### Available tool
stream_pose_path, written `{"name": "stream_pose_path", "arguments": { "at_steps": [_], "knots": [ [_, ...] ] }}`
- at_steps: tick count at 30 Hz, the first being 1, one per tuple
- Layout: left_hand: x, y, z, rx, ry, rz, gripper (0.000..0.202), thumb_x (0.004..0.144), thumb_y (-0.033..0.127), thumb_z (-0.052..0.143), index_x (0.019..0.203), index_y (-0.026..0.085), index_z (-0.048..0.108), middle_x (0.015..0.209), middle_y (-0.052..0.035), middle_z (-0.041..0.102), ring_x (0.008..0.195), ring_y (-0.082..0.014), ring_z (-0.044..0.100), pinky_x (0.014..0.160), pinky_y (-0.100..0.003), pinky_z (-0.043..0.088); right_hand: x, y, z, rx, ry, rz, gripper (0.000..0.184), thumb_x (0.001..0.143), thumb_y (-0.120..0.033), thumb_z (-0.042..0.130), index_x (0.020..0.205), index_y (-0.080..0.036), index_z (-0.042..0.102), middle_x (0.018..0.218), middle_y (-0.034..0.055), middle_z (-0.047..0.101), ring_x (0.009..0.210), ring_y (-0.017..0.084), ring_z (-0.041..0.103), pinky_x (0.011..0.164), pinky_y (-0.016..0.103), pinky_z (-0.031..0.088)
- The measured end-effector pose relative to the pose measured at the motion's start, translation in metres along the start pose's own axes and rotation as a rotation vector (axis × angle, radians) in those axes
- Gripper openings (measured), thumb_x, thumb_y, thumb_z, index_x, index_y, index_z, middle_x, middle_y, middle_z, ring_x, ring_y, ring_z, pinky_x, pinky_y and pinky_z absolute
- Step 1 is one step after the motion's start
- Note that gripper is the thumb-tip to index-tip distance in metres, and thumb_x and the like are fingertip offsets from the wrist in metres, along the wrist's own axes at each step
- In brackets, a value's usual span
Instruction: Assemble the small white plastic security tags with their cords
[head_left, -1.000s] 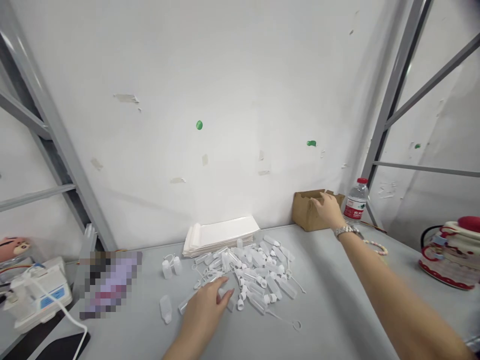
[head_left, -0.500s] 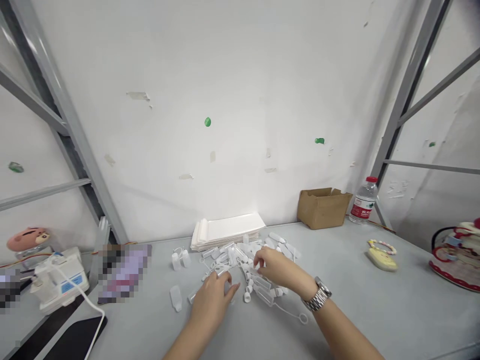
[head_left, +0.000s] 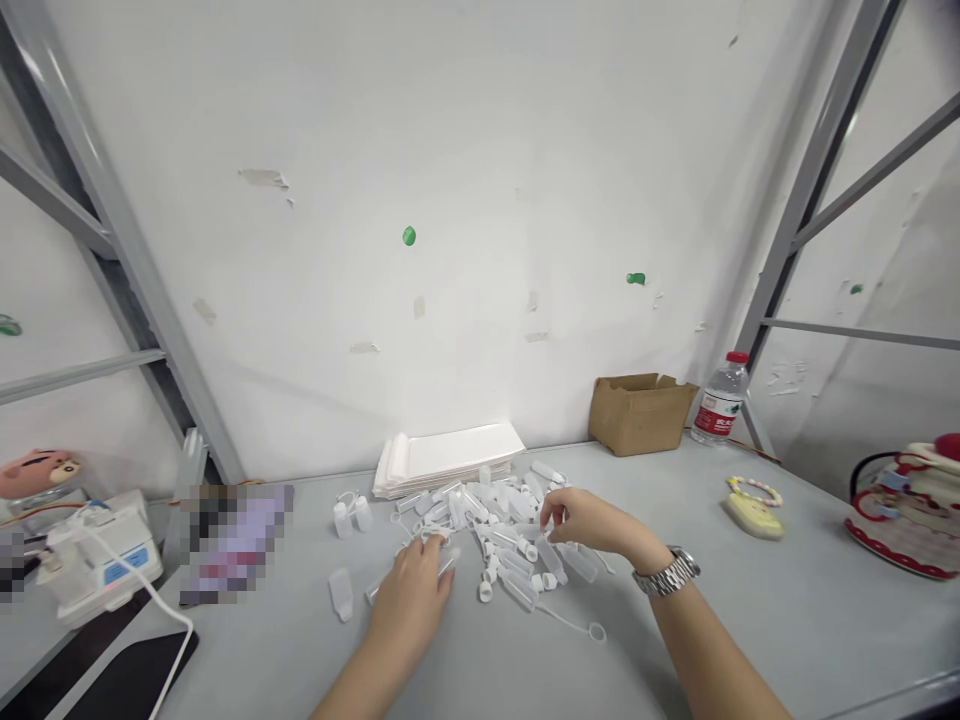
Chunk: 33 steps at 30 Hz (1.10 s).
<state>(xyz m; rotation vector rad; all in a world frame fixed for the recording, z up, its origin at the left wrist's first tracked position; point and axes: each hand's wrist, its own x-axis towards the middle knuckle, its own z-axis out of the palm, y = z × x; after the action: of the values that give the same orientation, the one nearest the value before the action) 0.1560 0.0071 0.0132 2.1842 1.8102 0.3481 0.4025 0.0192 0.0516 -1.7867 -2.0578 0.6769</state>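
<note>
Grey bench [head_left: 675, 640] under a white wall carries a heap of small tubes [head_left: 495, 510]: clear plastic, smooth, round, lying every way. At its near-left edge the left hand [head_left: 411, 598] lies flat, fingers together, grip hidden. At its right edge the right hand [head_left: 592, 522] curls fingertips onto one; pinched or not, I cannot tell.

White wall [head_left: 465, 150], tape scraps, green spots; grey steel rack struts [head_left: 814, 180] both sides; grey table [head_left: 750, 620].

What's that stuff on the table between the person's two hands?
Between the left hand and the right hand lies a loose heap of small clear plastic tubes and caps, plain in the head view.
</note>
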Motion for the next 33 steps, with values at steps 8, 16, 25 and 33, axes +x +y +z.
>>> {"name": "stream_pose_path", "arguments": {
  "at_steps": [8, 16, 25, 33],
  "knots": [
    [0.008, -0.004, -0.003, -0.394, 0.201, 0.008, 0.032, 0.081, 0.029, 0.039, 0.107, 0.017, 0.054, 0.102, -0.01, 0.057, 0.098, -0.0234, 0.054, 0.086, -0.036, 0.04, 0.011, -0.014, 0.027, -0.111, 0.138, -0.085, 0.015, 0.068, -0.014, 0.057, 0.078, -0.02, 0.065, 0.078, 0.0023, 0.06, 0.07, 0.016, 0.055, 0.062, 0.025, 0.037],
    [0.007, 0.004, -0.011, -1.392, 0.035, -0.174, 0.035, 0.076, 0.025, 0.057, 0.107, 0.017, 0.042, 0.095, -0.0099, 0.066, 0.082, -0.0187, 0.065, 0.08, -0.033, 0.047, 0.021, -0.017, 0.049, -0.223, 0.232, -0.175, 0.012, 0.074, -0.017, 0.056, 0.082, -0.019, 0.065, 0.086, 0.0058, 0.057, 0.083, 0.02, 0.053, 0.076, 0.031, 0.032],
    [0.013, 0.002, -0.011, -1.644, 0.104, -0.293, 0.01, 0.079, 0.009, 0.054, 0.087, 0.012, 0.059, 0.091, -0.0081, 0.065, 0.078, -0.0137, 0.063, 0.072, -0.024, 0.051, 0.024, -0.024, 0.065, -0.218, 0.272, -0.238, 0.009, 0.077, -0.019, 0.056, 0.078, -0.019, 0.065, 0.086, 0.0053, 0.058, 0.085, 0.019, 0.053, 0.073, 0.03, 0.033],
    [0.012, 0.003, -0.01, -1.674, 0.074, -0.38, 0.011, 0.079, 0.004, 0.05, 0.083, 0.011, 0.057, 0.08, -0.0077, 0.065, 0.072, -0.0133, 0.064, 0.066, -0.023, 0.051, 0.026, -0.026, 0.064, -0.091, 0.361, -0.208, 0.01, 0.077, -0.018, 0.054, 0.069, -0.017, 0.06, 0.081, 0.004, 0.057, 0.077, 0.017, 0.053, 0.07, 0.028, 0.036]
  ]
}}
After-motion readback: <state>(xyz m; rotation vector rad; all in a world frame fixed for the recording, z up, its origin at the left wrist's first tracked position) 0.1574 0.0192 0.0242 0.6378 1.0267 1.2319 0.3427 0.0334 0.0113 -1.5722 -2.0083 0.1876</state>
